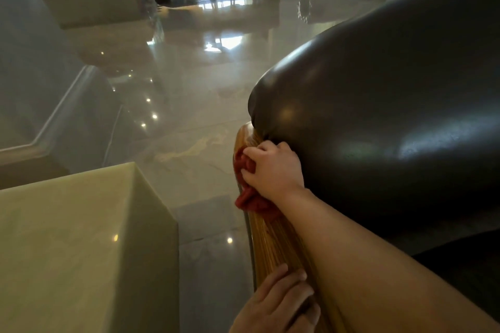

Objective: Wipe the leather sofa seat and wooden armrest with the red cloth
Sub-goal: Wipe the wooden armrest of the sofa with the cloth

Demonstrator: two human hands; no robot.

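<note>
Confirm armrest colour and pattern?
Golden-brown wooden armrest with darker lengthwise grain stripes; seen in the head view.

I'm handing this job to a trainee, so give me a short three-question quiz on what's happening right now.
1. True or false: the red cloth lies on the floor.
2. Which hand presses the cloth? A) left B) right
3. Fill in: the left hand rests on the wooden ____.

Key:
1. False; it is pressed on the armrest.
2. B, the right hand, beside the dark sofa cushion.
3. Armrest.
</note>
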